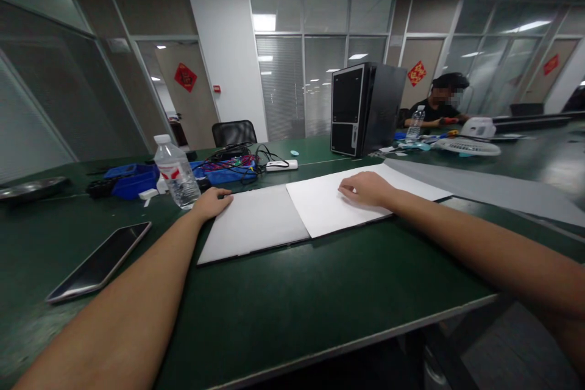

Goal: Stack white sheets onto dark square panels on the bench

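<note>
A flat, thin board or pad with a dark edge lies on the table in front of me. Its left part is a greyish-white panel (256,219), and a brighter white sheet (315,204) covers the right part. My left hand (211,203) grips the panel's far left corner, thumb and fingers at its edge. Over the white sheet, my right hand (365,189) is closed with its fingertips pinched together close to the paper. Whatever may be between those fingertips is too small to make out. A grey sheet (484,186) extends to the right beyond my right forearm.
Left of the board are a phone (103,262) and a water bottle (176,173). Blue trays (132,181) with cables stand behind, near a white power strip (282,165). A black computer case (365,109) stands at the back. A person (439,103) sits far right, near a white fan (470,145).
</note>
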`<state>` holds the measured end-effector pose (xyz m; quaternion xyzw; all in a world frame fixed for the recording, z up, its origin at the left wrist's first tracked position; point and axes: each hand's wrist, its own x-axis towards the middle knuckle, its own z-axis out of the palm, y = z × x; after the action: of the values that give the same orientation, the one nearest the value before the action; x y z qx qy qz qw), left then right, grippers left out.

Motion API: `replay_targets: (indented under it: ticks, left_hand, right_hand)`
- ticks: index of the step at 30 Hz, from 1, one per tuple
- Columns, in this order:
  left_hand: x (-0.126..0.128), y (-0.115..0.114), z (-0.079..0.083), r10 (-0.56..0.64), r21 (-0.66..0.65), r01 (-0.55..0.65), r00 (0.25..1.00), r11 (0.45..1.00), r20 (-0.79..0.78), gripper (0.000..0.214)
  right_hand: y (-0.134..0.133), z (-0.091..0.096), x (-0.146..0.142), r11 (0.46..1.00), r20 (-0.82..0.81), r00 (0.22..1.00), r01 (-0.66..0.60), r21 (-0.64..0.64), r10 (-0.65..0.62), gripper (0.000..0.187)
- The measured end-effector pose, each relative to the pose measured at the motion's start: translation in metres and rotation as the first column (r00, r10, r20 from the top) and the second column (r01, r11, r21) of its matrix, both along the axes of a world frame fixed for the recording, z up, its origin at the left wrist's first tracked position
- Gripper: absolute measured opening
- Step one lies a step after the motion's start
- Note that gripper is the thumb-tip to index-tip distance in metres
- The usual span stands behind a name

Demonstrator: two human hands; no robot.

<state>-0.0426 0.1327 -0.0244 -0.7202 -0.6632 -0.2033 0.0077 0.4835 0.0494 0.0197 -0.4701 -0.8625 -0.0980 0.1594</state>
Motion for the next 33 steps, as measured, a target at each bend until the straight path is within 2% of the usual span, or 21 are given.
replay_targets:
  ticks: [3,10,16,19,27,33]
  left_hand:
    - [0.000,0.000,0.000,-0.007,-0.004,0.007,1.000,1.000,-0.006,0.063]
    - [0.000,-0.001,0.001,-0.003,0.006,0.003,1.000,1.000,-0.009,0.061]
    - [0.001,-0.002,0.001,-0.015,0.024,0.015,1.000,1.000,-0.006,0.058]
    - [0.001,-0.002,0.001,-0.015,0.033,0.015,1.000,0.999,-0.002,0.058]
    - [-0.001,-0.002,0.001,-0.028,0.021,0.028,1.000,0.999,-0.006,0.061]
    - [-0.001,0.002,-0.001,0.015,0.017,-0.015,1.000,1.000,0.001,0.062]
  right_hand:
    - [0.002,-0.006,0.004,0.999,0.003,1.000,-0.016,-0.029,0.016,0.045]
    - [-0.009,-0.006,-0.019,0.976,-0.063,0.979,-0.199,-0.085,0.194,0.050]
    - [-0.003,-0.004,-0.008,1.000,-0.006,1.000,-0.027,0.004,0.027,0.047]
    - [-0.001,-0.007,-0.005,1.000,0.055,0.998,0.000,0.020,-0.001,0.048]
    - [-0.015,-0.012,-0.028,0.987,0.150,0.977,-0.159,0.025,0.153,0.048]
    - [-0.023,-0.012,-0.034,0.968,0.171,0.957,-0.247,0.043,0.236,0.048]
